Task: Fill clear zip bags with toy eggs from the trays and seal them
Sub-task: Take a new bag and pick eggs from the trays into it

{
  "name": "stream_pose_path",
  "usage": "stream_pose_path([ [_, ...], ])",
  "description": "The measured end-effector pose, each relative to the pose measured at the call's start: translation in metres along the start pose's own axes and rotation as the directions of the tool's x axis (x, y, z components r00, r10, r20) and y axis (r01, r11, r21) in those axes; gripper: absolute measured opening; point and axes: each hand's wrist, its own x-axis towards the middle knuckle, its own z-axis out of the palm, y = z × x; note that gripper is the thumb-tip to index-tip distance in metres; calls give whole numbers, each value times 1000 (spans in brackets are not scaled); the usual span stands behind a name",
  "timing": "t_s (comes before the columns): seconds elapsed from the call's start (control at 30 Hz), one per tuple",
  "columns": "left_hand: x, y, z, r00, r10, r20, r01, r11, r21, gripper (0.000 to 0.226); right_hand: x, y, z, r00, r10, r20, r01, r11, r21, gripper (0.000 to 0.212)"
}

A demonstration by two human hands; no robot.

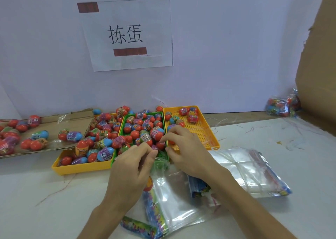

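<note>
Head view. Three trays stand side by side at the far middle of the white table (54,202). The left yellow tray (80,168) and the green tray (125,119) are each heaped with more toy eggs (135,134) than can be counted. The right yellow tray (205,129) holds only a handful at its far end, and some of these are hidden behind the right hand. More eggs lie loose on a cardboard sheet (76,118) at far left, and a few lie against the wall behind the trays.

One clear zip bag (174,197) lies between the two hands, its mouth raised over the near edge of the green tray. The left hand (132,168) has curled fingers and pinches the left side of the mouth. The right hand (185,151) holds the right side between thumb and bent fingers. The bag's body trails toward the near edge under both wrists, and something red shows at its left side, too blurred to name.

A stack of empty bags (251,173) lies just right of the right forearm; their number cannot be told. One printed strip (138,226) shows at the near edge. Filled bags (281,106) sit at far right beside a cardboard box (320,66). One paper sign (127,35) hangs on the wall.
</note>
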Motion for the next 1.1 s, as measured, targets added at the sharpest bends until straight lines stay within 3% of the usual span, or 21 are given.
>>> stream_pose_path([
  [0.07,0,0,0,1000,2,-4,-2,1000,-4,33,1,0,-1,1000,9,-24,-7,999,50,35],
  [0.2,0,-1,1,1000,-1,9,1,1000,14,37,4,-1,5,957,36,287,22,981,-195,51],
  [0.27,-1,-1,2,1000,1,8,-2,1000,17,37,4,0,7,958,38,285,25,976,-215,52],
  [0.4,-1,-2,1,1000,-3,2,3,1000,5,35,1,-1,0,1000,-5,26,3,999,43,39],
  [0.5,0,-1,1,1000,-3,-2,3,1000,12,36,0,-2,-6,987,32,-160,19,950,311,38],
  [0.67,0,-2,0,1000,-3,-18,3,1000,-13,43,1,-5,-16,966,121,-228,52,775,630,30],
  [0.77,1,-1,-1,999,5,-36,-5,1000,-22,41,1,-7,-18,983,98,-154,34,727,686,19],
  [0.87,1,-2,-1,999,17,-45,-18,1000,-21,37,0,-9,-14,999,30,-23,-9,776,631,11],
  [0.97,1,-4,-1,999,16,-46,-18,999,-30,39,-2,-10,-10,995,-15,98,-43,826,562,17],
  [1.1,1,-4,-1,999,8,-48,-9,999,-32,41,-2,-10,-16,986,-50,159,-49,828,559,27],
])
